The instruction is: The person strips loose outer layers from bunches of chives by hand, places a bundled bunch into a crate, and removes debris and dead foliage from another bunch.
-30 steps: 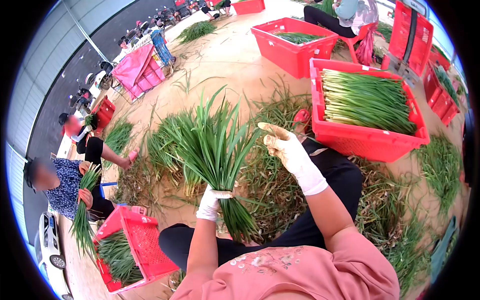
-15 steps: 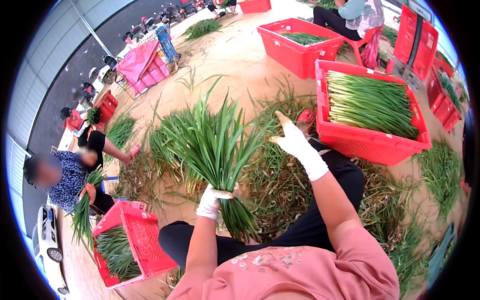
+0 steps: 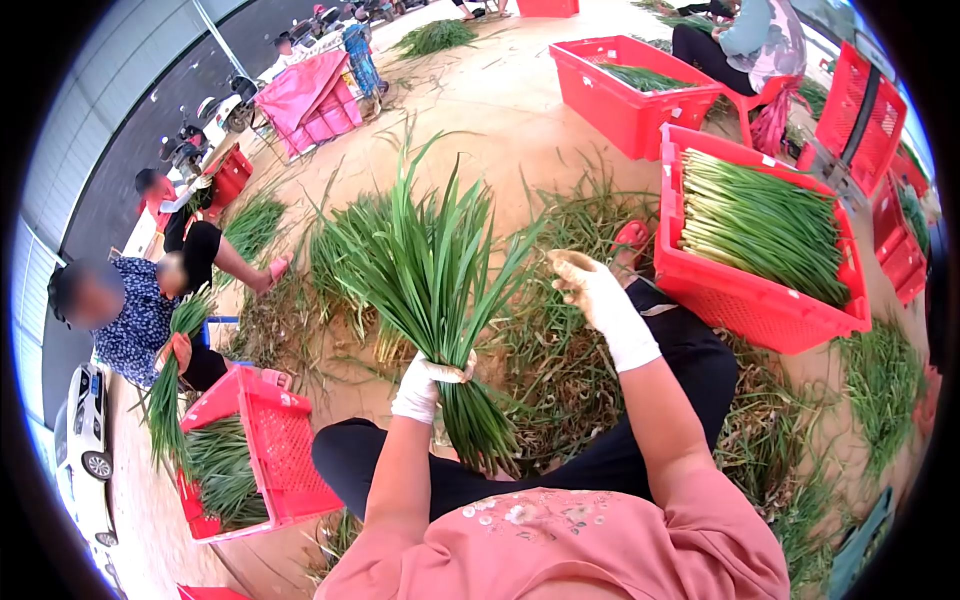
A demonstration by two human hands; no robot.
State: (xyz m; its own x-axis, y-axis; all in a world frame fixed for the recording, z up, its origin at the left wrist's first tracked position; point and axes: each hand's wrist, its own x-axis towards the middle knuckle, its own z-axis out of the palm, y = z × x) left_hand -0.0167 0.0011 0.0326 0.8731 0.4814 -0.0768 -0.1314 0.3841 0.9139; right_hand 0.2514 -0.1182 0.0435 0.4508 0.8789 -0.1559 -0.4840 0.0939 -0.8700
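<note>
My left hand point(image 3: 425, 385), in a white glove, is wrapped around a bunch of Chinese chives point(image 3: 432, 295) near its lower part. The long flat leaves fan out above my fist, and the tighter end hangs below it over my lap. To the right of the bunch, my right hand point(image 3: 592, 290), also white-gloved, hovers apart from it with fingers loosely bent and nothing visible between them. Beneath it lies a heap of loose leaves and dry trimmings point(image 3: 560, 370). Another pile of chives point(image 3: 345, 250) rests on the ground behind the bunch.
At my right stands a red crate point(image 3: 760, 305) with neatly laid chives point(image 3: 770, 220); a second red crate point(image 3: 625, 115) is behind it. On the left, a seated person point(image 3: 135, 310) holds a bunch beside another red crate point(image 3: 300, 470). Other people sit farther back.
My right hand's fingers have gone from stretched out to more bent. The surroundings have shifted slightly rightward in view. My left hand keeps its hold on the bunch.
</note>
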